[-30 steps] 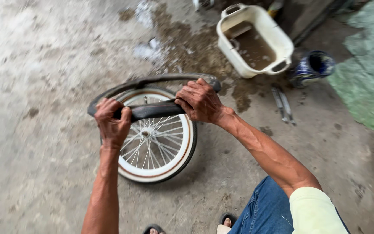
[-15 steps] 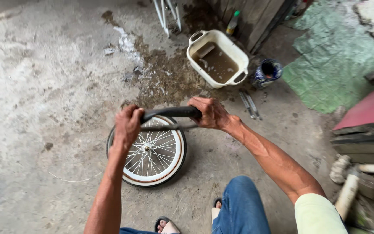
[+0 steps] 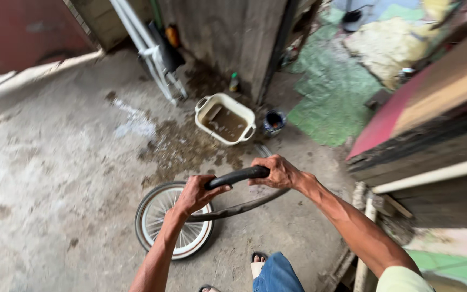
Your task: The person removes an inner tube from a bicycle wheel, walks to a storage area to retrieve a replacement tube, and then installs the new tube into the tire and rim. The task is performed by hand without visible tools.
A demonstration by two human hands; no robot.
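A black rubber inner tube (image 3: 238, 176) is stretched between my two hands above the floor. My left hand (image 3: 197, 193) grips its left end and my right hand (image 3: 277, 171) grips its right end. A lower loop of the tube (image 3: 244, 206) sags beneath them. Below my left hand a spoked bicycle wheel (image 3: 163, 216) with a white-walled tyre lies flat on the concrete. My foot in a sandal (image 3: 257, 264) shows near the bottom edge.
A cream plastic basin (image 3: 225, 119) of brown water stands on wet concrete beyond the wheel, a small dark can (image 3: 274, 122) beside it. A white metal frame (image 3: 149, 51) leans on the wall. Stacked boards (image 3: 433, 135) rise at the right.
The view has swung up and back, so the wheel sits lower and farther left. My hands have lifted the tube off the wheel and carried it to the right.
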